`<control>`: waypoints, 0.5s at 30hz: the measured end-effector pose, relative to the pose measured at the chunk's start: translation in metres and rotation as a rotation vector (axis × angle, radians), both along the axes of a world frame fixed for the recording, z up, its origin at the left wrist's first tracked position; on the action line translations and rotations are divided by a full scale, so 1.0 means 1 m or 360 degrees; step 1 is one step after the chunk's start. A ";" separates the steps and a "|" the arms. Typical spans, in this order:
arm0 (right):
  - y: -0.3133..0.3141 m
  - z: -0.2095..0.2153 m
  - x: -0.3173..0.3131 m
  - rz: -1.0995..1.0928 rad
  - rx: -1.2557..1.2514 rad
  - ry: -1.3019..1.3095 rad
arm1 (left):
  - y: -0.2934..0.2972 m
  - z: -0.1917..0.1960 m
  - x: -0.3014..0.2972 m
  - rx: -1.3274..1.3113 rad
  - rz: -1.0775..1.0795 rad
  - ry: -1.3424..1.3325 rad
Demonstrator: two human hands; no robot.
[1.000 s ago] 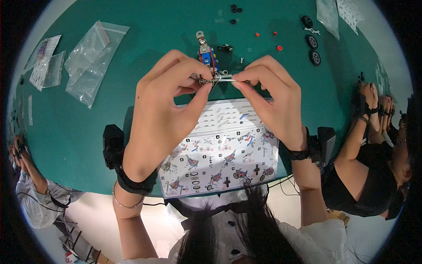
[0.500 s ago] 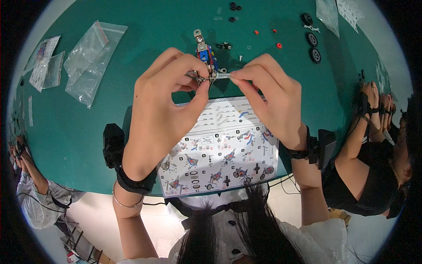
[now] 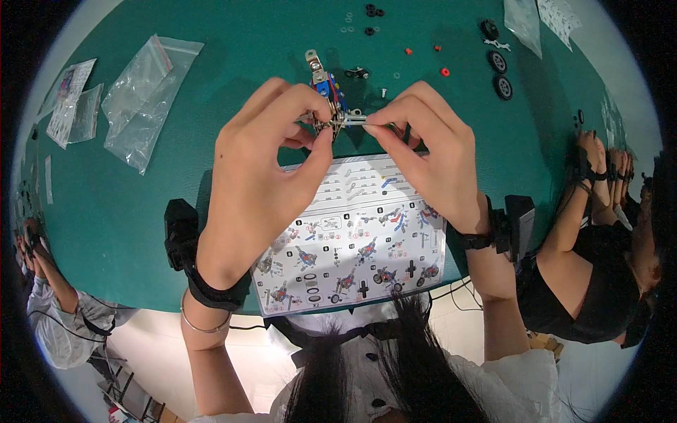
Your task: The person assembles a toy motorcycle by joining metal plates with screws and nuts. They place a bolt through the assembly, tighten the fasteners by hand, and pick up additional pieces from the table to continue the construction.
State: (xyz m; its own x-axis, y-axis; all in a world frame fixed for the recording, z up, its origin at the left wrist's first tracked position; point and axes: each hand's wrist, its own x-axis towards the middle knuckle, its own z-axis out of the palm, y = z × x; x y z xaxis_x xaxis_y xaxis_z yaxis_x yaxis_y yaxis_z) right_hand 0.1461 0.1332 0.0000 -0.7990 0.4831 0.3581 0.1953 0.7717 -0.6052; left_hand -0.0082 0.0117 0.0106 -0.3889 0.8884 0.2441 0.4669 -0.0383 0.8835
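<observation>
I am looking down on a green counter (image 3: 127,211) with a printed instruction sheet (image 3: 352,240) lying on its near edge, directly under both hands. Clear plastic bags (image 3: 144,92) are lying far left; small black wheels (image 3: 499,67) and scattered red and black bits are lying far right.

The left hand (image 3: 264,183) is pinching the near end of a small metal-and-blue model assembly (image 3: 328,95), thumb and forefinger closed tight on it. The right hand (image 3: 430,151) is closing its fingertips on a short silver part (image 3: 356,121) that is touching the assembly's right side. Both grips are nearly fully closed, holding only these small pieces.

The assembly is being held above the far edge of the sheet, between the two hands, with its far end sticking out beyond the left grip.

My judgement: the assembly is light and stiff, thin metal strips with small fasteners, likely slippery and easy to drop. I am judging the flat strip faces near the joint the best hold.
</observation>
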 end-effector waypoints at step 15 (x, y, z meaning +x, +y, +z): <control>0.001 -0.003 -0.001 0.0075 0.0006 0.0053 | -0.003 0.004 -0.011 -0.0073 -0.0095 0.0399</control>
